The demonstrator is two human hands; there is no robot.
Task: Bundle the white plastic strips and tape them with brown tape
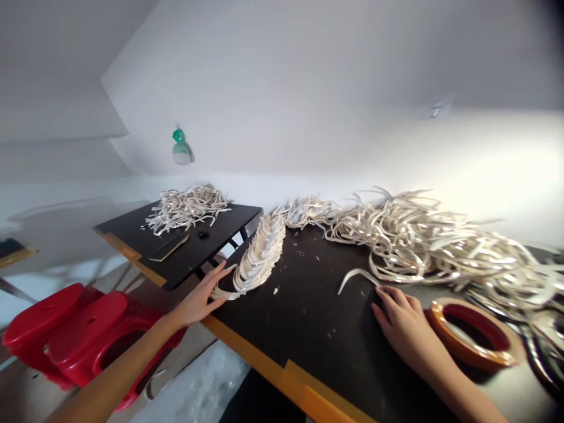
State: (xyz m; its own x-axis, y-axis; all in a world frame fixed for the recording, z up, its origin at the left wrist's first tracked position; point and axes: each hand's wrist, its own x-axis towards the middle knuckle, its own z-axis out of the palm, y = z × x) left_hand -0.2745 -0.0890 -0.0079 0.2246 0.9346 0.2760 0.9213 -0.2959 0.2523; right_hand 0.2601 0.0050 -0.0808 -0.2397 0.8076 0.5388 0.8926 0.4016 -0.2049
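Observation:
My left hand [203, 301] lies at the near end of a row of overlapping pale, curved strips [262, 249]. Its fingers are stretched out and spread, with the thumb and fingertips touching the nearest strips. On the right, my right hand [403, 320] is low over the black table [317, 329], its fingers curled. One end of a single curved pale strip [359, 272] meets my right fingertips, and the rest arcs away to the left. Behind this hand spreads a large tangled heap of similar glossy strips [432, 235].
An orange tape roll [469, 335] lies right of my right hand. Brown tape [264, 358] lines the table's front edge. A second black table [211, 241] at left bears another strip heap [187, 208] and a phone-like slab [169, 247]. Red stools [88, 329] stand below left.

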